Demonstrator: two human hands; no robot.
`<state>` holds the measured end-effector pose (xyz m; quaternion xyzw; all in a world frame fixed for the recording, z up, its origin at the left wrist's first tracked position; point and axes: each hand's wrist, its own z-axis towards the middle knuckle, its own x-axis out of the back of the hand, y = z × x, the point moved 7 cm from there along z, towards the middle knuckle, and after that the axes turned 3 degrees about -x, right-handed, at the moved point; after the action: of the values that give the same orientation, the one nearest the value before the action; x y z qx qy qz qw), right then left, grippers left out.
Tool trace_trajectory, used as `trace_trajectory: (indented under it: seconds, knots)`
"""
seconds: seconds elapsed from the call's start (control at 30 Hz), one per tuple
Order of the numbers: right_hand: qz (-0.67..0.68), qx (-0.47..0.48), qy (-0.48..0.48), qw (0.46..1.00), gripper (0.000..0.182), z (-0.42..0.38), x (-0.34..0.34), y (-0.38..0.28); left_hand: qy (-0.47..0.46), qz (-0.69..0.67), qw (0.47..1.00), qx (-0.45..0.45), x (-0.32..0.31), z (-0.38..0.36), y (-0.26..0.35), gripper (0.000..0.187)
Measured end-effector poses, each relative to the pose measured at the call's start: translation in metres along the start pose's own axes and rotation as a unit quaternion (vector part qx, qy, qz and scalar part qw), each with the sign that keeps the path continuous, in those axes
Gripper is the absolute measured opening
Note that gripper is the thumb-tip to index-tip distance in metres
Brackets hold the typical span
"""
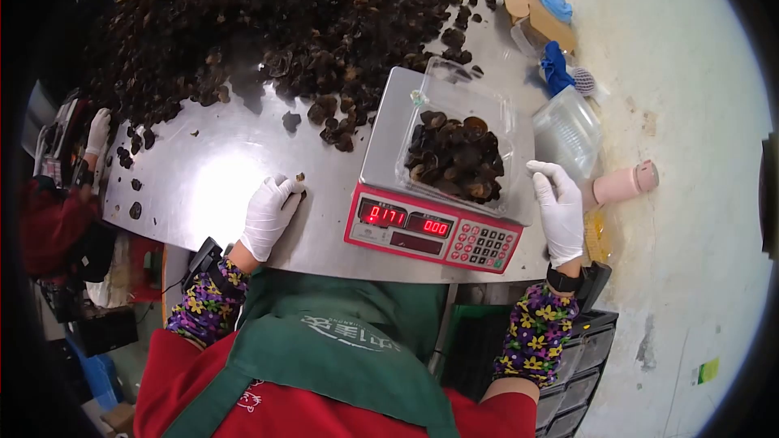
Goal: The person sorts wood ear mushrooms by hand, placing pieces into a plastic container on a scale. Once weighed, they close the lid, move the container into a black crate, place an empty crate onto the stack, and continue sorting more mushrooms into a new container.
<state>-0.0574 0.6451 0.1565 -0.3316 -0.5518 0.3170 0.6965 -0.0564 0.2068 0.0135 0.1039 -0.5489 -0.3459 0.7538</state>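
Observation:
My left hand, in a white glove, rests low over the metal table with its fingers curled. A small dark brown mushroom piece shows at its fingertips, partly hidden by the glove. To the right of the scale, my right hand is gloved too, with bent fingers apart and nothing visible in them. Between the hands stands a red digital scale, its display reading 0.171. On its pan sits an open clear plastic box with dark brown mushrooms inside.
A large heap of dark mushrooms covers the table's far side. At right are clear plastic boxes, a pink bottle, a blue cloth and the wall. A co-worker's gloved hand is at far left.

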Motion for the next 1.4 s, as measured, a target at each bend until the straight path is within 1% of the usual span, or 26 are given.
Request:
trace_trajectory:
  seconds: [0.1,0.13,0.17,0.2,0.23,0.27,0.3,0.33,0.37,0.43,0.63,0.73,0.8,0.83,0.9,0.93,0.97,1.0,1.03,1.1,1.13,1.17,1.23,1.27,1.33,1.4]
  knots:
    - [-0.003,-0.018,-0.001,1.000,0.024,0.013,0.001,0.002,0.073,0.042,0.996,-0.028,0.007,0.011,0.016,0.019]
    - [0.045,-0.020,0.007,0.999,0.027,0.023,0.000,0.009,0.125,0.109,0.984,-0.068,0.013,0.015,0.027,0.023]
    - [0.094,-0.021,0.015,0.995,0.030,0.034,0.000,0.012,0.132,0.108,0.983,-0.071,0.014,0.017,0.035,0.023]
    - [0.142,-0.077,0.003,0.987,0.037,0.043,-0.002,0.014,0.101,-0.059,0.993,0.019,0.010,0.020,0.031,0.024]
    - [0.141,-0.072,0.007,0.987,0.037,0.054,-0.001,0.015,0.064,-0.224,0.966,0.108,0.003,0.023,0.030,0.026]
    - [0.236,-0.128,-0.003,0.963,0.040,0.066,-0.007,0.033,0.023,-0.331,0.931,0.151,-0.001,0.030,0.042,0.030]
    - [0.327,-0.183,-0.015,0.927,0.042,0.078,-0.014,0.051,-0.008,-0.419,0.894,0.158,-0.006,0.037,0.053,0.034]
    - [0.366,-0.200,-0.029,0.908,0.046,0.091,-0.020,0.066,-0.031,-0.441,0.882,0.160,-0.001,0.045,0.075,0.034]
    - [0.363,-0.193,-0.031,0.911,0.046,0.099,-0.022,0.068,-0.054,-0.463,0.870,0.161,0.002,0.052,0.095,0.035]
    - [0.414,-0.234,-0.064,0.877,0.049,0.108,-0.034,0.071,-0.074,-0.463,0.872,0.139,-0.010,0.063,0.106,0.038]
    - [0.413,-0.248,-0.060,0.874,0.049,0.116,-0.036,0.076,-0.126,-0.511,0.839,0.138,-0.030,0.080,0.125,0.044]
    - [0.447,-0.246,-0.095,0.854,0.053,0.120,-0.036,0.084,-0.122,-0.506,0.834,0.183,-0.026,0.081,0.122,0.045]
    - [0.496,-0.211,-0.104,0.836,0.051,0.115,-0.031,0.060,-0.145,-0.530,0.806,0.220,-0.033,0.078,0.119,0.043]
    - [0.495,-0.213,-0.106,0.836,0.051,0.108,-0.028,0.048,-0.143,-0.531,0.805,0.222,-0.035,0.078,0.119,0.043]
    - [0.382,-0.128,-0.063,0.913,0.050,0.079,-0.015,0.009,-0.154,-0.558,0.779,0.240,-0.041,0.077,0.118,0.036]
    - [0.352,-0.109,-0.051,0.928,0.045,0.059,-0.010,-0.005,-0.154,-0.559,0.778,0.241,-0.039,0.078,0.119,0.036]
    - [0.350,-0.111,-0.051,0.929,0.045,0.041,-0.010,-0.007,-0.162,-0.580,0.753,0.265,-0.038,0.077,0.121,0.032]
    - [0.243,-0.086,-0.061,0.964,0.040,0.023,-0.010,-0.011,-0.170,-0.600,0.727,0.287,-0.037,0.077,0.123,0.028]
    - [0.133,-0.059,-0.070,0.987,0.037,0.006,-0.012,-0.012,-0.173,-0.600,0.726,0.287,-0.033,0.078,0.128,0.028]
    - [0.014,0.025,-0.008,1.000,0.044,-0.025,-0.023,-0.009,-0.184,-0.577,0.732,0.312,-0.029,0.078,0.133,0.022]
    - [0.062,-0.021,0.017,0.998,0.052,-0.040,-0.032,-0.007,-0.187,-0.577,0.731,0.311,-0.032,0.078,0.133,0.022]
    - [0.099,-0.069,0.039,0.992,0.046,-0.051,-0.040,-0.006,-0.187,-0.569,0.736,0.316,-0.038,0.076,0.130,0.022]
    - [0.204,-0.234,-0.051,0.949,0.035,-0.060,-0.051,0.030,-0.190,-0.560,0.740,0.319,-0.045,0.076,0.128,0.023]
    - [0.205,-0.235,-0.048,0.949,0.035,-0.061,-0.050,0.032,-0.188,-0.564,0.733,0.331,-0.047,0.077,0.127,0.018]
    - [0.263,-0.265,-0.070,0.925,0.024,-0.061,-0.054,0.033,-0.185,-0.570,0.720,0.350,-0.046,0.079,0.129,0.009]
    - [0.273,-0.264,-0.079,0.922,0.020,-0.058,-0.053,0.032,-0.189,-0.569,0.723,0.344,-0.050,0.083,0.126,0.008]
